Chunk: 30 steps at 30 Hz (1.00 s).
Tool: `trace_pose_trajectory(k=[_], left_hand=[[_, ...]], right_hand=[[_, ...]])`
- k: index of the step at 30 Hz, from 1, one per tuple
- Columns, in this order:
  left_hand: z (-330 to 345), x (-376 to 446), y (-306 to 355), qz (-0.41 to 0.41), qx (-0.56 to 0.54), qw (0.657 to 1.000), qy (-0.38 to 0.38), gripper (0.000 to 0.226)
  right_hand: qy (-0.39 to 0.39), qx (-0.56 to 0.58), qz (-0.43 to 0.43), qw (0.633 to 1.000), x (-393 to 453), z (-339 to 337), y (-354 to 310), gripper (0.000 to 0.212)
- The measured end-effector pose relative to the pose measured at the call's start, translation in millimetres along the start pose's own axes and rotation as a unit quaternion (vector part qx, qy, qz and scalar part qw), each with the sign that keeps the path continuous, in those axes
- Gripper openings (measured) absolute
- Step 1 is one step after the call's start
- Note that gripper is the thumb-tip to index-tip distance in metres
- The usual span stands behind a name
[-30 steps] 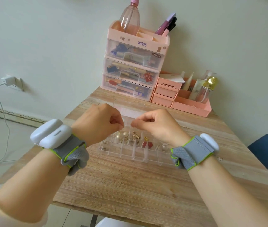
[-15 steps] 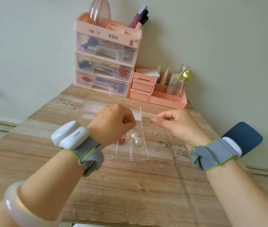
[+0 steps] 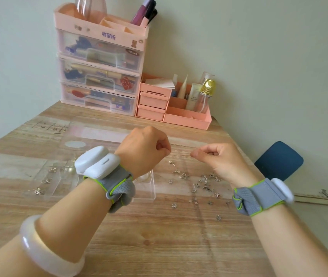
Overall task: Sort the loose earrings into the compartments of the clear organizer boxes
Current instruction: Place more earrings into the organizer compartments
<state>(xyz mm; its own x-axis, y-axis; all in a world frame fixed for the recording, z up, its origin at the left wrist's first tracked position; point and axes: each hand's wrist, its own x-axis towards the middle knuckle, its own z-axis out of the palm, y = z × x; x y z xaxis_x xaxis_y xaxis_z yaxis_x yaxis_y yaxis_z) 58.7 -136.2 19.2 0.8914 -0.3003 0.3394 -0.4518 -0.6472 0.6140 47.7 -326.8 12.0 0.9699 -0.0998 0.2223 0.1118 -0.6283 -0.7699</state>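
Silver loose earrings [image 3: 199, 182] lie scattered on the table [image 3: 159, 236] to the right of the clear organizer box [image 3: 145, 186]. Left hand [image 3: 145, 148] and right hand [image 3: 217, 156] hover fisted — whether either pinches something, I cannot tell — likely readying a stud.

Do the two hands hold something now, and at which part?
It cannot be told. Both the left hand and the right hand have curled fingers with tips pinched, but nothing is visible between them.
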Motion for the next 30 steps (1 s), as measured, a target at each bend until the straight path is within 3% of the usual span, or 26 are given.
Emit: trace_pose_trajectory(k=[5, 14, 25, 27, 30], left_hand=[[-1, 4, -5, -0.001, 0.001, 1.000, 0.012, 0.011], [1, 3, -12, -0.006, -0.004, 0.999, 0.035, 0.010], [4, 1, -14, -0.020, -0.036, 0.998, 0.039, 0.007], [4, 0, -14, -0.023, -0.041, 0.998, 0.037, 0.007], [4, -1, -15, -0.026, -0.046, 0.998, 0.033, 0.008]], right_hand=[[-0.003, -0.013, 0.000, 1.000, 8, 7, 10, 0.014], [-0.079, -0.086, -0.026, 0.993, 24, 29, 5, 0.007], [-0.097, -0.163, -0.026, 0.981, 25, 43, 5, 0.007], [-0.080, -0.143, -0.034, 0.986, 24, 42, 5, 0.007], [-0.044, -0.025, -0.031, 0.998, 24, 37, 5, 0.005]])
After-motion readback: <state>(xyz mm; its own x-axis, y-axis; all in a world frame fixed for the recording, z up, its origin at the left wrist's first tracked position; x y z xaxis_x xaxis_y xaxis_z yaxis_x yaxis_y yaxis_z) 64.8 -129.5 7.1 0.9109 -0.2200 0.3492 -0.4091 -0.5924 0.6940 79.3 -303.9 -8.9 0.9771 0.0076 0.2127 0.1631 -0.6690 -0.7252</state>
